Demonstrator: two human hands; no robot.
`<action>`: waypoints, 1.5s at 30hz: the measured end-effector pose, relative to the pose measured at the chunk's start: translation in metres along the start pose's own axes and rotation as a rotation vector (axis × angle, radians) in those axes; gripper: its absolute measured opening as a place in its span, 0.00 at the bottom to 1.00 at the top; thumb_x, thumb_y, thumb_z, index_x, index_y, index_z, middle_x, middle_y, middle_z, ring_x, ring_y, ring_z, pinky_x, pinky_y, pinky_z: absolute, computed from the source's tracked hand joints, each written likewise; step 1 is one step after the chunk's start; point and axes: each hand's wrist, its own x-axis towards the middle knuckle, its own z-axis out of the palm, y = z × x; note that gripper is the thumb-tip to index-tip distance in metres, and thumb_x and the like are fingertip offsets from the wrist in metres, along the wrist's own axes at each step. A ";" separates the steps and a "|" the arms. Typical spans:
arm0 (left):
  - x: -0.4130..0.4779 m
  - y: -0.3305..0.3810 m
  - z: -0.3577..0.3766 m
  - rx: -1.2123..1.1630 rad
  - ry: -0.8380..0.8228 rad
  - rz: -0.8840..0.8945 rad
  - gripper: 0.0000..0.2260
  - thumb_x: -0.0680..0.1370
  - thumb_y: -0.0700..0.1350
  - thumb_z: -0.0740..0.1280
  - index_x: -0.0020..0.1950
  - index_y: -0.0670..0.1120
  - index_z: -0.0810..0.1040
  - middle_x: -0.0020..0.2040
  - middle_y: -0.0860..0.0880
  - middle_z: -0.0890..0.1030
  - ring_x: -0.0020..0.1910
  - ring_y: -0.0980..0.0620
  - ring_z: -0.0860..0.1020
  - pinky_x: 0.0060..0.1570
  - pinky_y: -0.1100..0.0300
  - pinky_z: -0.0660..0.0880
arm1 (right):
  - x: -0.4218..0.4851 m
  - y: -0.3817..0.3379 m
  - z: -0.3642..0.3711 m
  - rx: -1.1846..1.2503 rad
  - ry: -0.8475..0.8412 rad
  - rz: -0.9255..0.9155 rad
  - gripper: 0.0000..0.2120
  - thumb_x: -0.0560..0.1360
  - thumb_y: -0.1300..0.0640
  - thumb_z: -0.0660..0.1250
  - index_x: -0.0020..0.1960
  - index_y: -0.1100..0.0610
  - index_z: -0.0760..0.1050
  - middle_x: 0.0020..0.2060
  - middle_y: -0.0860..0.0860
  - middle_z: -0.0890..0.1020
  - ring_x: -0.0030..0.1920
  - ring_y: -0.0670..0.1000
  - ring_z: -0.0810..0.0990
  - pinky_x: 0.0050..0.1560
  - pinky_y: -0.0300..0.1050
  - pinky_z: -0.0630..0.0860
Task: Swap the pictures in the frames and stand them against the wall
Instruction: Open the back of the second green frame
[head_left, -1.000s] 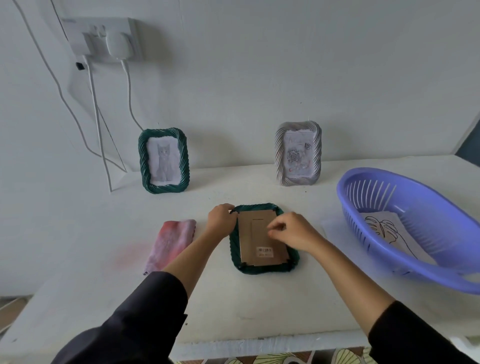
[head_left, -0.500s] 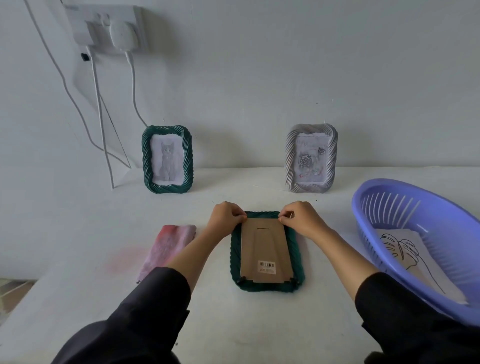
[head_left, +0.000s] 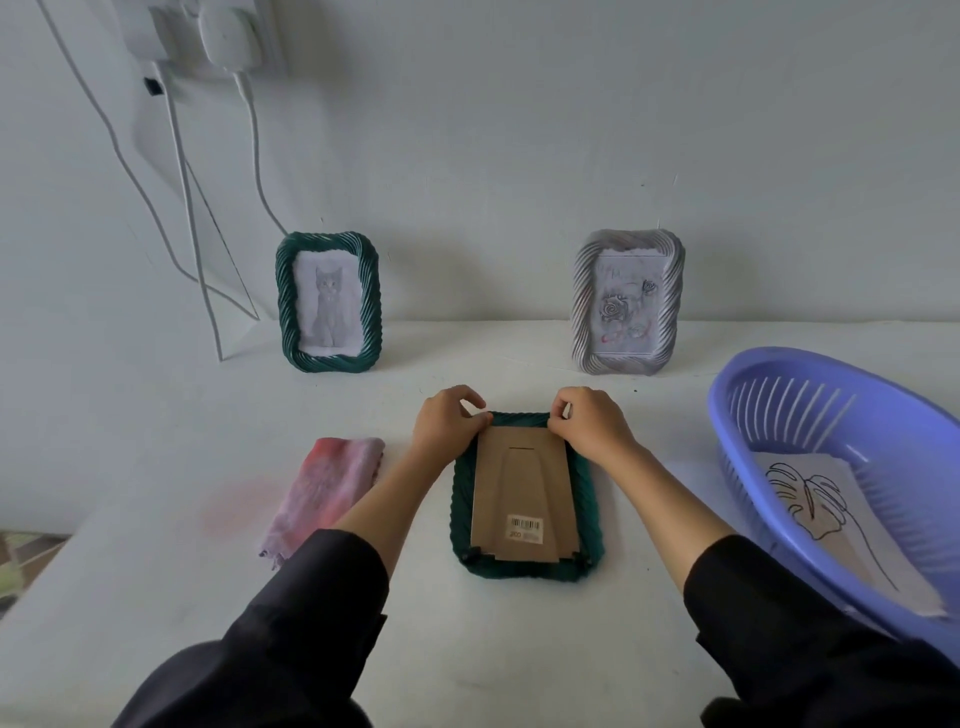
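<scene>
While the green frame (head_left: 588, 488) is lying face down, left hand (head_left: 448, 425) and right hand (head_left: 591, 425), fingers (head_left: 565, 409) curled, are pinching its far corners, likely freeing the cardboard back (head_left: 522, 486).

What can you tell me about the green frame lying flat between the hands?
The green frame lies face down on the white table, its border dark green with twisted rope-like ribbing. A brown cardboard back fills the middle, its stand flap lying flat, with a barcode sticker near the close end. Small dark tabs sit at the two near corners. The left hand and right hand pinch its far corners.
</scene>
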 end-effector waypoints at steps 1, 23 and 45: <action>-0.002 -0.001 0.001 -0.032 0.001 -0.008 0.11 0.75 0.46 0.68 0.56 0.45 0.77 0.41 0.48 0.78 0.42 0.51 0.75 0.43 0.59 0.72 | -0.001 0.002 0.002 0.017 0.000 -0.001 0.05 0.73 0.64 0.63 0.39 0.57 0.74 0.27 0.46 0.69 0.28 0.44 0.66 0.29 0.40 0.61; -0.117 -0.038 -0.022 -0.173 -0.179 0.213 0.07 0.67 0.49 0.76 0.42 0.59 0.82 0.61 0.55 0.69 0.64 0.56 0.65 0.66 0.60 0.62 | -0.158 0.018 0.009 0.227 0.035 -0.017 0.12 0.72 0.52 0.69 0.55 0.51 0.78 0.69 0.47 0.67 0.68 0.45 0.67 0.60 0.36 0.59; -0.123 -0.035 -0.031 -0.038 -0.360 0.247 0.09 0.67 0.47 0.76 0.38 0.61 0.80 0.72 0.57 0.64 0.72 0.52 0.55 0.72 0.52 0.55 | -0.162 0.015 0.006 0.275 -0.068 -0.048 0.13 0.67 0.57 0.75 0.39 0.41 0.75 0.67 0.54 0.66 0.71 0.50 0.62 0.64 0.41 0.59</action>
